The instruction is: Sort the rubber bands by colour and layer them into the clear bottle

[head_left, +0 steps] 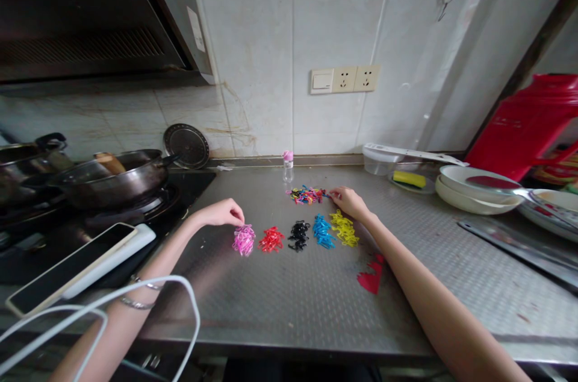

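Left hand point(224, 212), mine: fingers curled down, tips at the upper edge of the pink pile point(244, 240); whether I grip a piece there I cannot tell. Two silver bracelets point(137, 304) on the forearm.

Right hand point(347, 201), mine: thumb and fingers drawn together at the right end of the mixed pile point(306, 194); a small blue-dark piece shows at my fingertips, but I cannot tell whether I grasp it.

Sorted piles of small coloured pieces, one row on the metal counter point(253, 309), left to right: pink; red pile point(271, 240); black pile point(298, 236); blue pile point(323, 231); yellow pile point(345, 228), near my right wrist. The blue and yellow lie close together; the others stand apart. The mixed pile, many colours, lies behind the row, beyond the black and blue.

One clear bottle point(288, 172), pink cap, upright, behind the mixed pile. One red scrap point(372, 275), ragged edge, flat, beside my right forearm.

To my left: one phone point(72, 267) lying slanted; a white cable point(180, 281) looping in front of my forearm; one pan point(112, 186) on the stove.

To my right: one yellow sponge point(409, 179); stacked white bowls point(478, 201); one red jug point(519, 123), against the wall.
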Tool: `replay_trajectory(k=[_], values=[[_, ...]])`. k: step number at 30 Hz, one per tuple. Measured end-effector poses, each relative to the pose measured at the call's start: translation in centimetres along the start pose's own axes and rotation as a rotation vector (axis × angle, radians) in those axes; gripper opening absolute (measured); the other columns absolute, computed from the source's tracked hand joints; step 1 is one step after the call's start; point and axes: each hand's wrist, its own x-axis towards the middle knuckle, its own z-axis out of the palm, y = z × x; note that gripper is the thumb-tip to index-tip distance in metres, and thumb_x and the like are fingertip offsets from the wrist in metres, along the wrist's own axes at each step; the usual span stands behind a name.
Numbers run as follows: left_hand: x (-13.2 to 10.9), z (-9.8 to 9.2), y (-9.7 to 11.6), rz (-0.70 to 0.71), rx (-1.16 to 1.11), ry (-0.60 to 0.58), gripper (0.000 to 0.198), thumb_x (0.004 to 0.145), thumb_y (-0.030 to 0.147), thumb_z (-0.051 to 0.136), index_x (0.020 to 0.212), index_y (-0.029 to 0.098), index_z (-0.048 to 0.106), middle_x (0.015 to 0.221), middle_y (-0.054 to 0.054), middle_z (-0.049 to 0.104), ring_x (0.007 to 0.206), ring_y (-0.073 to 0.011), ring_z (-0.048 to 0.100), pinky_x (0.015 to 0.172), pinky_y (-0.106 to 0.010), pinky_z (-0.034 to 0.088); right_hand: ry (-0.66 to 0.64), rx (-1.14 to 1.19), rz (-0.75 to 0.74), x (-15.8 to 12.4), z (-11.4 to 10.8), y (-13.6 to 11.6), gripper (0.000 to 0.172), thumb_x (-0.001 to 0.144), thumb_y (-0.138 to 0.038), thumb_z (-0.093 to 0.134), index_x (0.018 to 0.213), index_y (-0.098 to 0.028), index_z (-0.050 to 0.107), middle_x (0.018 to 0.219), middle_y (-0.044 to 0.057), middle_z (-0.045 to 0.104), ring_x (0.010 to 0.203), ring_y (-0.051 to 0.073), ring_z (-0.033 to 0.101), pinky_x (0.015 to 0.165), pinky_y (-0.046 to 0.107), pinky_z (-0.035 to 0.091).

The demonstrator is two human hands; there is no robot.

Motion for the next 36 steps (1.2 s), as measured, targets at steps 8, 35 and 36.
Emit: replay_trajectory(k=[8,35,36], values=[[-0.8,0.6,-0.8,-0.034,-0.005,-0.043,0.024,0.06,0.037,0.062,0.07,0.016,0.069,0.068,-0.003,0.066,0.063,-0.0137,0.055,0.058,-0.019,0.036,0.02,0.022,-0.013,0.0,0.1,0.1,0.028,0.081,-0.026,0.043,0.099,-0.019,0.062,0.098,0.007,0.063,0.088,0.015,0.056,0.073,0.021,0.039],[10.7,1.1,2.4,0.126,-0.207,0.408,0.025,0.068,0.033,0.057,0.072,0.01,0.065,0.058,-0.003,0.06,0.051,-0.0086,0.047,0.05,-0.02,0.035,0.119,0.187,-0.066,0.5,-1.3,-3.1,0.028,0.077,-0.021,0.044,0.1,-0.019,0.061,0.087,0.005,0.064,0.078,0.014,0.056,0.069,0.022,0.04],[11.5,1.2,2.2,0.126,-0.206,0.43,0.024,0.067,0.031,0.057,0.072,0.01,0.066,0.06,-0.004,0.061,0.053,-0.0098,0.05,0.052,-0.021,0.037,0.12,0.208,-0.107,0.5,-1.4,-4.0,0.028,0.077,-0.021,0.045,0.099,-0.018,0.062,0.087,0.005,0.064,0.078,0.014,0.056,0.07,0.023,0.04]])
